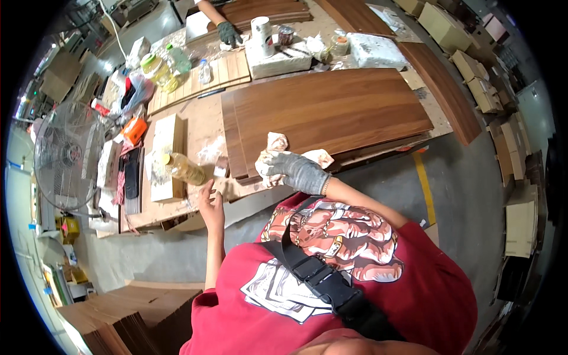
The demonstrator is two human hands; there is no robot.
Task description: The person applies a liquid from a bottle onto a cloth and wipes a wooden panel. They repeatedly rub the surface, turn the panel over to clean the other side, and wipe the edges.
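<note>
My right hand, in a grey knit glove, grips a white rag with brownish stains. It is at the near edge of a dark wood-grain panel, which lies on top of other panels. My bare left hand is at the table's near edge with its fingers apart and nothing in them. Just beyond its fingertips is a clear plastic bottle with a yellow cap and yellowish liquid. A pale wooden block lies beside the bottle.
A caged fan stands at the left. Across the table are a white cup, a foam block and light wooden slats. A co-worker's gloved hand rests at the far side. Cardboard boxes line the right.
</note>
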